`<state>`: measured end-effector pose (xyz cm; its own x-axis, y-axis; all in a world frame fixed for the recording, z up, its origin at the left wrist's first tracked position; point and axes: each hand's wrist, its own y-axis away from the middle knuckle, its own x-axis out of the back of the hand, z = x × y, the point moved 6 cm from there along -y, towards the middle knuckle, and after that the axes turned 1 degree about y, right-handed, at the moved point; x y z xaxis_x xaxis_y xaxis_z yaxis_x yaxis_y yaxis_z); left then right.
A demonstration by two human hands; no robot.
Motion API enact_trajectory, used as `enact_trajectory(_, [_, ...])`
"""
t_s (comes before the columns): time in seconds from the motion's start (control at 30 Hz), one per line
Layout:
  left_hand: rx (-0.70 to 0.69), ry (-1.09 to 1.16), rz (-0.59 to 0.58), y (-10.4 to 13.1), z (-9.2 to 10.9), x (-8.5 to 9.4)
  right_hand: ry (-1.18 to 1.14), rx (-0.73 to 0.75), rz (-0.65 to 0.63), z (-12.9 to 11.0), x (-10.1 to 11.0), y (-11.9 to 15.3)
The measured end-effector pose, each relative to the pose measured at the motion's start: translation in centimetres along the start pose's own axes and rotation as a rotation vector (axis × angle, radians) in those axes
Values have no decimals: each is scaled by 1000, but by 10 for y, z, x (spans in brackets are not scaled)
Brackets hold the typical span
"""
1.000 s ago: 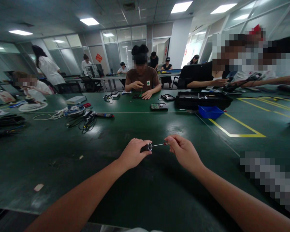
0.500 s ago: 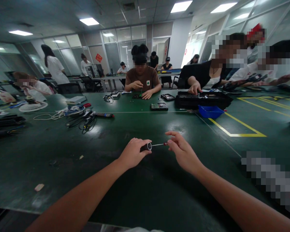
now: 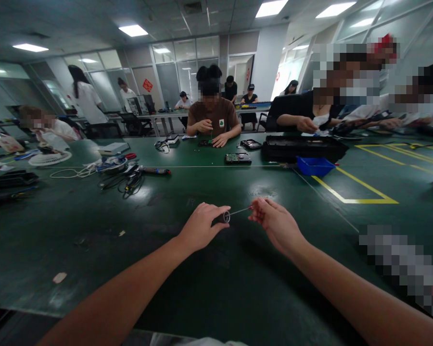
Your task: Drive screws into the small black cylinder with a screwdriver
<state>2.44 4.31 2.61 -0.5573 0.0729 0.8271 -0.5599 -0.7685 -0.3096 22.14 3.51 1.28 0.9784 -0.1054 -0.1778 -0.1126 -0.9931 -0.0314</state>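
Between the thumb and fingers of my left hand (image 3: 202,223) is a small dark cylinder (image 3: 220,219), its round light-rimmed end turned to the right. My right hand (image 3: 274,221) is closed on the red handle of a thin screwdriver (image 3: 241,211). The metal shaft runs leftward, tilted slightly down, and its tip meets the cylinder's rimmed end. Whether the tip sits inside it is too small to tell. Both hands are held above the green table (image 3: 187,298).
Cables (image 3: 130,180) and a dark pen-shaped tool (image 3: 155,171) lie to the left. Ahead are an opened hard drive (image 3: 237,158), a blue tray (image 3: 315,166) and a long black casing (image 3: 303,148). A person in brown (image 3: 212,117) works across the table.
My right fingers have curled in around the screwdriver handle, which is raised, so the shaft slants more. The cylinder has shifted slightly right. A person across has drawn a hand back from the black casing.
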Motion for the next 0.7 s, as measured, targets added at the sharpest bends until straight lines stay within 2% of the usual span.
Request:
enact_trajectory(0.07, [-28,-22,-4,-1,1,0,-103,-57,71,3,6,-3])
enact_trajectory(0.17, [-2,-24,-9,-2,-6,-2,-113,-32,118,3,11,-5])
enact_trajectory(0.3, [28,6,-17,-2,-9,-3,-51,41,82,3,9,-3])
enact_trajectory(0.47, [58,51,-26,-1,-4,-1,57,103,38,1,2,2])
enact_trajectory(0.7, [28,48,-27,0,-1,-2,160,144,4,-5,-2,5])
